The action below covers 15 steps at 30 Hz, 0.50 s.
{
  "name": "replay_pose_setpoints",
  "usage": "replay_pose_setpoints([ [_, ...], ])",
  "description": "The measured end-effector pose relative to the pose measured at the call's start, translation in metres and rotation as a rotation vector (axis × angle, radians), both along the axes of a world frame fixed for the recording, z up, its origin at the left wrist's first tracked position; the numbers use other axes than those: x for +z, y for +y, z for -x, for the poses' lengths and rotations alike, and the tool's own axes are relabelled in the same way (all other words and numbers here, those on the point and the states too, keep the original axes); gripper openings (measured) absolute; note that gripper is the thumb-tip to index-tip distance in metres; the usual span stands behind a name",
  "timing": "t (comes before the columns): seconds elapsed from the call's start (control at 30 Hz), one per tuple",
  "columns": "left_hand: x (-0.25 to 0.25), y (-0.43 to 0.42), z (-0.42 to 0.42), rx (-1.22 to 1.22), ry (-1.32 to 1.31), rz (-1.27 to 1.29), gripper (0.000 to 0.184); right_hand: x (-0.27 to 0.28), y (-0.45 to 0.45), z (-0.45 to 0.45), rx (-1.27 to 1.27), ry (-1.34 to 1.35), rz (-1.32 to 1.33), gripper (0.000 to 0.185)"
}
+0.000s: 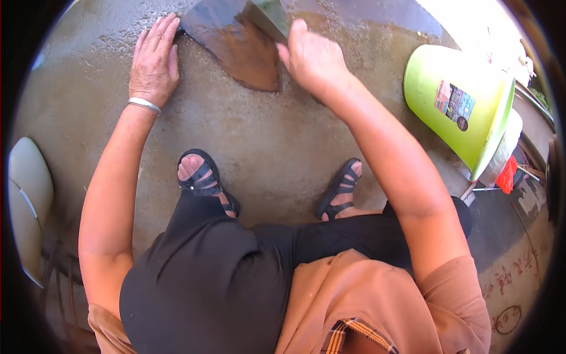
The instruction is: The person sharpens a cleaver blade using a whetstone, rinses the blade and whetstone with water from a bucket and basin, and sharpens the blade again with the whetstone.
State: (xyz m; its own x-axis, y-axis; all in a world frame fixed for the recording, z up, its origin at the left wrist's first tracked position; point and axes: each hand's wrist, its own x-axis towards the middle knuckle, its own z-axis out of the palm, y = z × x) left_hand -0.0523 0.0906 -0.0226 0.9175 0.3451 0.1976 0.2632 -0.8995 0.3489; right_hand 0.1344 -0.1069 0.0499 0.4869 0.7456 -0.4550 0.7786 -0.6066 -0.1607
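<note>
Gripping flat piece (270,16) — green bucket (454,106) nearby

Daylight, bright overall. Strongest at upper right, where the ground behind the lime-green bucket (436,88) blows out to white, no detail left. Wet concrete floor (259,135) throws specular glare at upper left; brown slab (250,68) has a glossy sheen and pale reflections. Forearms evenly lit with soft highlights, bracelet (144,104) glints. Black trousers (206,283) lose most fold detail. Lower-right ground sits in shade, lower-left corner dim and murky. Heavy fisheye: round black vignette, edges bowed, bucket stretched. Thin red line on left border. Right hand (315,59) slightly soft; bucket label (455,105) print too small to read.
</note>
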Motion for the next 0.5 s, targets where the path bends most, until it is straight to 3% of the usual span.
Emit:
replay_pose_setpoints([
  [0.1, 0.000, -0.001, -0.001, 0.035, 0.025, 0.019, 0.048, -0.002, 0.007, -0.010, 0.030, 0.000, 0.001, 0.036],
  [0.27, 0.002, -0.002, 0.000, 0.062, 0.075, 0.010, 0.048, 0.017, -0.061, 0.024, -0.047, 0.105, 0.297, 0.034],
  [0.37, 0.000, -0.001, 0.003, 0.040, 0.055, 0.033, 0.048, 0.020, -0.057, 0.028, -0.067, 0.082, 0.308, 0.034],
  [0.5, -0.002, 0.000, 0.000, 0.036, 0.060, -0.018, 0.048, 0.003, -0.009, -0.001, 0.009, -0.003, 0.069, 0.032],
])
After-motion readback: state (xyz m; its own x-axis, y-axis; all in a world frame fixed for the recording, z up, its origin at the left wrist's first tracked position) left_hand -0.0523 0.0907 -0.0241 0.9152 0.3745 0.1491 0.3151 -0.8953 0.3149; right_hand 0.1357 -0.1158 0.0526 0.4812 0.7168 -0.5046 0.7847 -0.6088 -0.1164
